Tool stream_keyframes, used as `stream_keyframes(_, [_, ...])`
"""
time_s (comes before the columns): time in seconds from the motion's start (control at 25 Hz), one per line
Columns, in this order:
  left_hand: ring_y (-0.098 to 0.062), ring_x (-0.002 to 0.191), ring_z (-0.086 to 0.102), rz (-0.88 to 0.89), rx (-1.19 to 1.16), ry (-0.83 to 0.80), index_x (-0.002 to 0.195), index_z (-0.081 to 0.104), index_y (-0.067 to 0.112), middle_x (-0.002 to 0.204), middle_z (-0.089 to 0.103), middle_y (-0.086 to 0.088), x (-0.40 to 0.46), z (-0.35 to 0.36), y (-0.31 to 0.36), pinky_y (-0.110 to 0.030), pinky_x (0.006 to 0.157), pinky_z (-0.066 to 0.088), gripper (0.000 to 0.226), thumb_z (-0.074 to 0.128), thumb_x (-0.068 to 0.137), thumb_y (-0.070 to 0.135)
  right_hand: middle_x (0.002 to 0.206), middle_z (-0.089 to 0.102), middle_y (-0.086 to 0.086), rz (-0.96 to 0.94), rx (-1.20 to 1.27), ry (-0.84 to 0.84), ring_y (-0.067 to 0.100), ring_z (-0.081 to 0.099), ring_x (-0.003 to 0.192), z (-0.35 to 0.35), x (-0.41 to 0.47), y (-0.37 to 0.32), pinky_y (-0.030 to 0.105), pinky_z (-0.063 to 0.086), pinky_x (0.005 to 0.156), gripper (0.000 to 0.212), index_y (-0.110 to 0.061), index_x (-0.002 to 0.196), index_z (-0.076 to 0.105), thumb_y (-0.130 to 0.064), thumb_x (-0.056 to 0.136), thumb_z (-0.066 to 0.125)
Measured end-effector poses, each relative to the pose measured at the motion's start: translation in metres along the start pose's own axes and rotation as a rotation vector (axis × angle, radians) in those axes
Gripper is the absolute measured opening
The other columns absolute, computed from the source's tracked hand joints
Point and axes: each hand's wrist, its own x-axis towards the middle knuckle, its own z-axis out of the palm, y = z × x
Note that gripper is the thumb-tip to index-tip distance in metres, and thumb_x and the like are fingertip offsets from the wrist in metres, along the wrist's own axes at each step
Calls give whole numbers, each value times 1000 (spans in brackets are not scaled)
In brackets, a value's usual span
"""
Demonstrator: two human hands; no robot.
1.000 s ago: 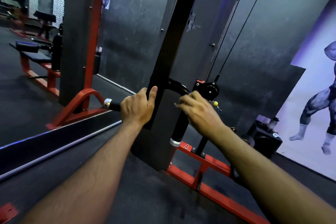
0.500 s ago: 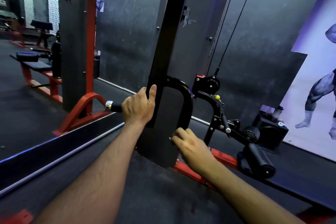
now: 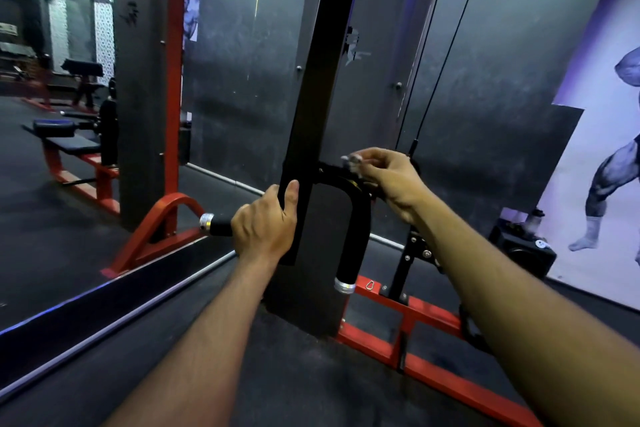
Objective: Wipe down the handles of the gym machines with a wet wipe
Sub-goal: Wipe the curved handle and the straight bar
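Near, left: left hand (image 3: 265, 230) wrapped around the left end of the handle (image 3: 353, 236), grip clamped, steadying it. Farther, right: right hand (image 3: 388, 177) at the top bend of the handle, grip pinched on a small wet wipe (image 3: 351, 163). Step in hand, judged: wiping the right half. Next calls for a downward stroke toward the silver end cap (image 3: 344, 287). Beyond: black post (image 3: 322, 80), cable (image 3: 436, 80).

The curved black handle (image 3: 356, 218) looks matt and foam-padded, capped with shiny silver metal ends (image 3: 344, 286). The red machine frame (image 3: 408, 322) is glossy painted metal, and the dark floor (image 3: 277, 374) looks rough and matt.
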Motion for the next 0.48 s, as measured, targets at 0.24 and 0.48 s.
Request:
stream_keyframes(0.24, [-36,85,68,7,26,-6,102,63,19,84,71,-11,3,6,-4,-44,78,49,86,-5,93,72,90,64,14,143,-39,-324,31,59,92,23,46,-10,38,50,88,17,-9,90,65,-5,101,54])
stream_keyframes(0.48, [-34,84,67,5,14,-4,99,62,19,83,70,-8,6,7,-2,-42,75,47,81,-2,92,68,91,66,24,212,122,-397,34,69,79,24,42,1,36,59,65,17,-4,100,59,-8,104,43])
